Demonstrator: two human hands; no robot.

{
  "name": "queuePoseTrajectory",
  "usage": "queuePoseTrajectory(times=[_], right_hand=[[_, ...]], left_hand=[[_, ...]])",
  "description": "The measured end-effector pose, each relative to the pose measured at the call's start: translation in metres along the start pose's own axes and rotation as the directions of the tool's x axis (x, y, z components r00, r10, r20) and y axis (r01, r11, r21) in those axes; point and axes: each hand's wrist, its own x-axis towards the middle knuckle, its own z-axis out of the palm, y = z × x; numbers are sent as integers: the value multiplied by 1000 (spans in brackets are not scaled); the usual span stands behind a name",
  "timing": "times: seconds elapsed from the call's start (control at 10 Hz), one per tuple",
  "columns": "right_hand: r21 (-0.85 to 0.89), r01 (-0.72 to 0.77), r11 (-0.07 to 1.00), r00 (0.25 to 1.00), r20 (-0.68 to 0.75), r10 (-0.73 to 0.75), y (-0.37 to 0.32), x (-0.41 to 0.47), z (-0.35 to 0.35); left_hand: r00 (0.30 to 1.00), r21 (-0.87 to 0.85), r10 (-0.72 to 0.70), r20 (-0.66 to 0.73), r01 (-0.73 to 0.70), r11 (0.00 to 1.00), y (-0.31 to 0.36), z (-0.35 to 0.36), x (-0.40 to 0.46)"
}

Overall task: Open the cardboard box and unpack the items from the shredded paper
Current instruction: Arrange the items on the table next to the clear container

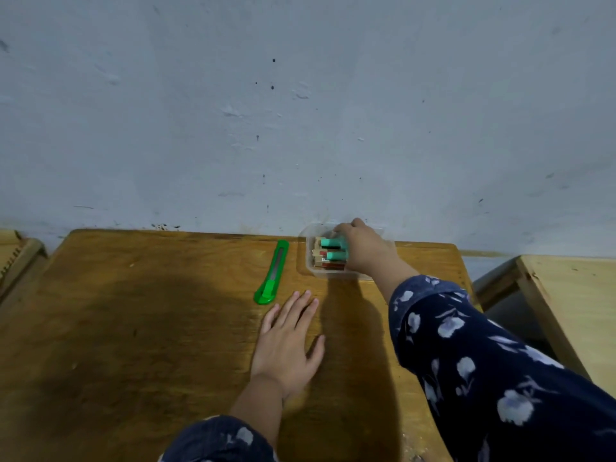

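Right hand (360,250) reached into clear plastic rectangular tray (310,265) at far table edge, fingers curled over small teal-capped, red and tan items (330,254); firm grasp cannot be told. Left hand (287,341) laid flat, released, on worn wooden table (150,328). Green plastic utility knife (271,273) lies just beside tray. Cardboard box, shredded paper not seen. Items judged light, stiff, somewhat slippery; best pinched across sides.

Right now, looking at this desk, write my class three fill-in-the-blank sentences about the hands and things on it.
1. The utility knife is coloured ____.
2. The ____ hand lies flat on the wooden table.
3. The right hand reaches into the clear ____ by the wall.

Missing words: green; left; container
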Motion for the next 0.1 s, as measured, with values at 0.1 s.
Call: queuePoseTrajectory(times=[0.1], right_hand=[[55, -14, 998, 996, -87, 19, -2, -12, -7]], left_hand=[[1000, 1, 9, 18, -9, 1000, 2, -2, 0]])
